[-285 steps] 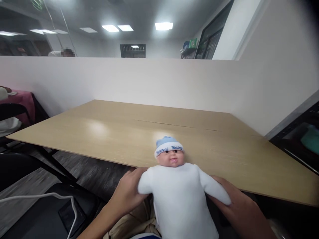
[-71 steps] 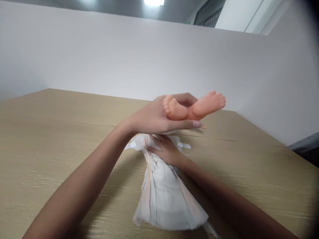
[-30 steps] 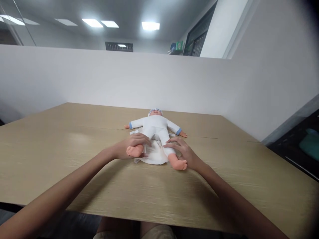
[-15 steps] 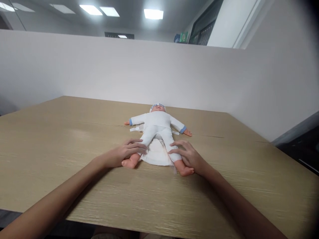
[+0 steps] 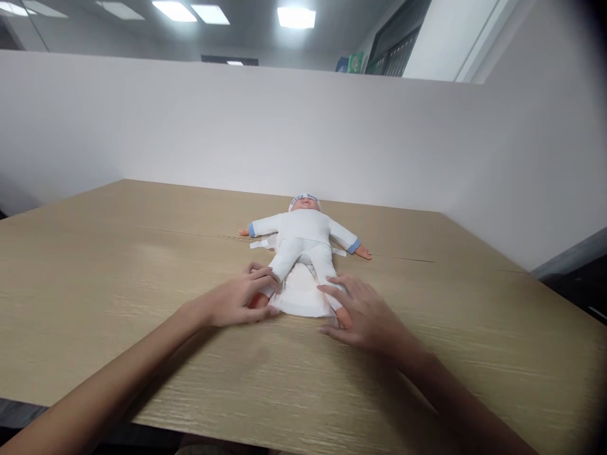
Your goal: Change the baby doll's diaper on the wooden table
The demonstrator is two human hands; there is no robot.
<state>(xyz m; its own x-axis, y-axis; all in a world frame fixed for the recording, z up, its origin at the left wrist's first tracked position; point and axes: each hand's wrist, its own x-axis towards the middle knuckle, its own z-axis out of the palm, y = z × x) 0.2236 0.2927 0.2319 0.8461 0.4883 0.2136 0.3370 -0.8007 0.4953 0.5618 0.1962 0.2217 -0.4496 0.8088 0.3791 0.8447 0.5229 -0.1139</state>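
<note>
A baby doll (image 5: 303,243) in a white suit and a blue-and-white cap lies on its back on the wooden table (image 5: 142,265), arms spread, head away from me. An unfolded white diaper (image 5: 303,297) lies under its hips and between its legs. My left hand (image 5: 237,297) covers the doll's left-side foot, fingers curled over it at the diaper's edge. My right hand (image 5: 365,313) rests flat over the other foot, fingers spread.
A white partition wall (image 5: 190,126) runs behind the table and turns along the right side. A dark object (image 5: 583,278) shows past the table's right edge. Ceiling lights shine above the partition.
Both hands have slid down from the doll's shins onto its feet, which are now hidden. The doll and diaper lie where they were.
</note>
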